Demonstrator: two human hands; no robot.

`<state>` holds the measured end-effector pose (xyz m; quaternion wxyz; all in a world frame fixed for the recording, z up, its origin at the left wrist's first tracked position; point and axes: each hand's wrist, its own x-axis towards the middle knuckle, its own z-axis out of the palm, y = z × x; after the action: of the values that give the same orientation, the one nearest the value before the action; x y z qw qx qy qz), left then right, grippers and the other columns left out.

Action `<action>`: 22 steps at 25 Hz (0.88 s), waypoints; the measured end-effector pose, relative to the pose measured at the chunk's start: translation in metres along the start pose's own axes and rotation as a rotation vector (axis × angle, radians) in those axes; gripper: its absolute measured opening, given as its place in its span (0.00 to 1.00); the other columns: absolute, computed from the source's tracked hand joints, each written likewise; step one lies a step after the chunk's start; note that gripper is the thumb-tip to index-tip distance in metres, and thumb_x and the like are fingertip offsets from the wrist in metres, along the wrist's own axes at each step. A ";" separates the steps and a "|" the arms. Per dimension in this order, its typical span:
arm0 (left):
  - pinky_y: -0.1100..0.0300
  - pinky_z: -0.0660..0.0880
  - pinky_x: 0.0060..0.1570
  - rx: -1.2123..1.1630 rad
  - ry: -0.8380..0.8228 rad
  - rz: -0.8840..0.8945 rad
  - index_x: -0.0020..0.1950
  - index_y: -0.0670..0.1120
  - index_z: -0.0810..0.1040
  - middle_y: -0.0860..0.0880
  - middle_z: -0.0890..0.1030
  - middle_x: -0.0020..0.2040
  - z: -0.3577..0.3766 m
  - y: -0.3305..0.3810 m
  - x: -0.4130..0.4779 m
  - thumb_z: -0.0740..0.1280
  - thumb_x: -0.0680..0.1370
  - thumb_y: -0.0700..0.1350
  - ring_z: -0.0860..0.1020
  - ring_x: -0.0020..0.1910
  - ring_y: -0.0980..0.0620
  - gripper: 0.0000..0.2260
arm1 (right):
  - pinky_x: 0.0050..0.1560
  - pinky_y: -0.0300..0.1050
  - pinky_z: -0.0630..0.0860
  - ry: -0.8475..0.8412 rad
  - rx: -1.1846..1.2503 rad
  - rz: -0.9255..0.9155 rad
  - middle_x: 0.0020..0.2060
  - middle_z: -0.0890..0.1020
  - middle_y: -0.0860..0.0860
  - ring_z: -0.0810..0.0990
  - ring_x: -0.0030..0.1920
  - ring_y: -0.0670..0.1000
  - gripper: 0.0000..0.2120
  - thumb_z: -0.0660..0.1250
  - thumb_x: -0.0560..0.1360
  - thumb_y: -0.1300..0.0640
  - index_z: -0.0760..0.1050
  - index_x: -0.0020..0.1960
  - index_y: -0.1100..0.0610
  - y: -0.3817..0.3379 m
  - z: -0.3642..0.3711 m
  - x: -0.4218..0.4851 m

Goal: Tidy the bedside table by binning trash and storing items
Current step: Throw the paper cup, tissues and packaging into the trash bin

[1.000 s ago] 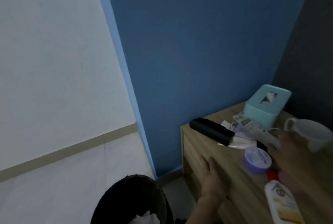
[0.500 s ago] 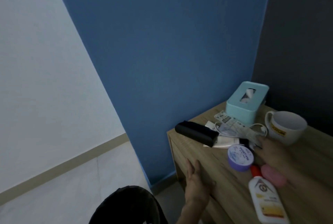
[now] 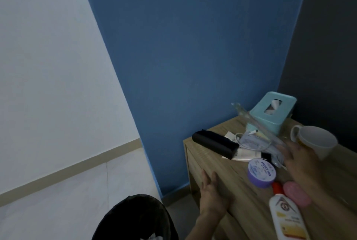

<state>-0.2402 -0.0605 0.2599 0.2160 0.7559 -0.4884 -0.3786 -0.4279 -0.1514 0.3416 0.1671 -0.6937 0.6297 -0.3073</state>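
Clutter covers most of the bedside table, so we judge the tidying barely begun. Nearest, at 6 o'clock, a dark bin already holds some pale trash. Our left hand lies flat and open on the table's front edge. At 3 o'clock our right hand pinches a clear plastic wrapper, lifted off the pile. Beyond wait a case, mug and tissue box.

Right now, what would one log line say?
right hand: lifting clear wrapper | left hand: flat on table edge | bin: below
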 end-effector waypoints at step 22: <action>0.58 0.80 0.47 -0.915 0.294 -0.139 0.54 0.40 0.78 0.42 0.83 0.52 -0.104 -0.072 -0.055 0.66 0.76 0.36 0.82 0.40 0.55 0.08 | 0.70 0.42 0.53 -0.619 -0.299 -0.479 0.49 0.82 0.68 0.74 0.58 0.64 0.44 0.34 0.77 0.37 0.77 0.51 0.70 -0.020 0.137 -0.083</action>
<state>-0.1308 0.0153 0.2941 0.5670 0.6598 -0.1846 -0.4573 -0.3271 -0.0884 0.2327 0.1699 -0.8966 0.4084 -0.0198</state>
